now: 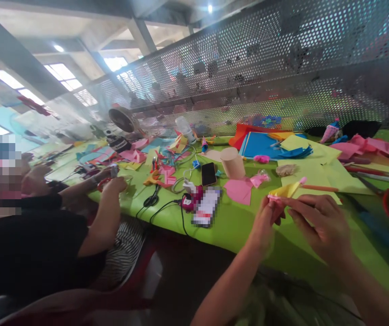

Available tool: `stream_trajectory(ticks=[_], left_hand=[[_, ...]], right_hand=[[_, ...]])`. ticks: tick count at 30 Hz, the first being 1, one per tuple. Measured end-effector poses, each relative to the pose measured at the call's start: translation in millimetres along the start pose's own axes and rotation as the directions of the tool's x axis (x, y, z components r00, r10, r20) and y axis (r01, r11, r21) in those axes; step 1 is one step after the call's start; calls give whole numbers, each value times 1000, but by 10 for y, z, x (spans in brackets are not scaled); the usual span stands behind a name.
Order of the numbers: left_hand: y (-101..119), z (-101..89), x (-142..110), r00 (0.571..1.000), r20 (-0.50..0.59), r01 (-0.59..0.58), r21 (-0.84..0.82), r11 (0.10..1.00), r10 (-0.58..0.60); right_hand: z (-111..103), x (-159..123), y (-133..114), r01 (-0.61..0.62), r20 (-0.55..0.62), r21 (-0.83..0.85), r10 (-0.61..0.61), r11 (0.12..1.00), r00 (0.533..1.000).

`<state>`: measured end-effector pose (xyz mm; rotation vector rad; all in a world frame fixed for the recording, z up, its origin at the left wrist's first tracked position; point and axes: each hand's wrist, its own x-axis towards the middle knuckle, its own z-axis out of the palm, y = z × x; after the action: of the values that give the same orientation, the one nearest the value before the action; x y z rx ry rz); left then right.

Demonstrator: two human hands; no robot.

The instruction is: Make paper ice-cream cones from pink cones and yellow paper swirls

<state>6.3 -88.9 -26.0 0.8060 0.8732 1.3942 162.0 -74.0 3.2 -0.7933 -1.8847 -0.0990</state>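
My left hand (265,222) and my right hand (319,224) meet above the green table (235,226), both pinching a small folded paper piece (284,191), yellow with pink edges. The piece points up and to the right from my fingertips. A pink paper sheet (238,190) lies on the table just beyond my left hand.
A person in a black top sits at the left, with a hand (114,183) by the table edge. On the table lie a black phone (208,173), a cardboard roll (232,162), scissors (151,199), cables, a stack of coloured paper (265,142) and scraps. A perforated metal screen (282,68) backs it.
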Motion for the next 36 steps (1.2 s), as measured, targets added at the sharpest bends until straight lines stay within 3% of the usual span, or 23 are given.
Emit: stream_trajectory(ticks=[11,19,36], left_hand=[[-1,-8,31,999,-41,-2,23,1000,3],[-68,-20,50,999,-26,32,-3,999,-32],[-51,-101,88,997,-29,-65,133,989,70]], right_hand=[[-10,-35,41,-48,26,11,48,999,999],[-20,-140,104,71,115,-155,-53,985,992],[65,-213,116,53,195,-141,-25,989,980]])
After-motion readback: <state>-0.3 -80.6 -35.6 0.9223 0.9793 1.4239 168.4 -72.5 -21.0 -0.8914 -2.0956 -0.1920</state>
